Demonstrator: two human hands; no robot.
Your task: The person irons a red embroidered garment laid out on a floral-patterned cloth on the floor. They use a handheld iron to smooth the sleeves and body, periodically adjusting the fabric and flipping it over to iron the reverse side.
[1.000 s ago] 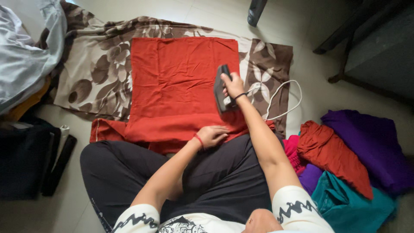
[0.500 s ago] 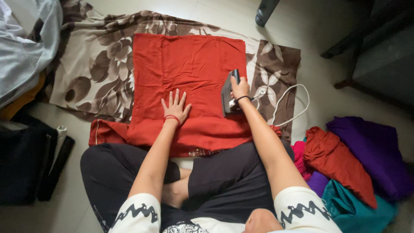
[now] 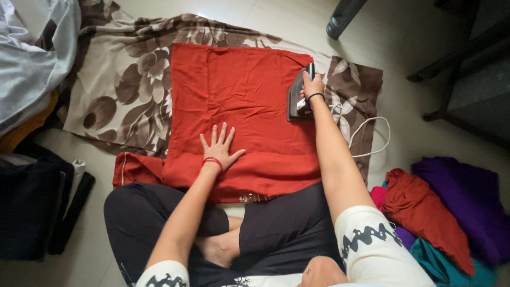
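The right hand (image 3: 312, 87) wraps its fingers around the iron (image 3: 297, 98) at the red cloth's (image 3: 239, 95) right edge. The iron's long side points away from the person. The left hand (image 3: 219, 148) lies flat, fingers wide, on the cloth.

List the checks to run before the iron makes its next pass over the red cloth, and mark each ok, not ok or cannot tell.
1. Right hand has the iron by its handle: ok.
2. Left hand lies flat on the red cloth, fingers spread, well apart from the iron: ok.
3. Cloth is smooth ahead of the iron: cannot tell; faint creases show near the middle.
4. White cord loops on the floor to the right, off the red cloth: ok.
5. Patterned brown sheet lies under the red cloth: ok.
6. Iron is hot or plugged in: cannot tell.
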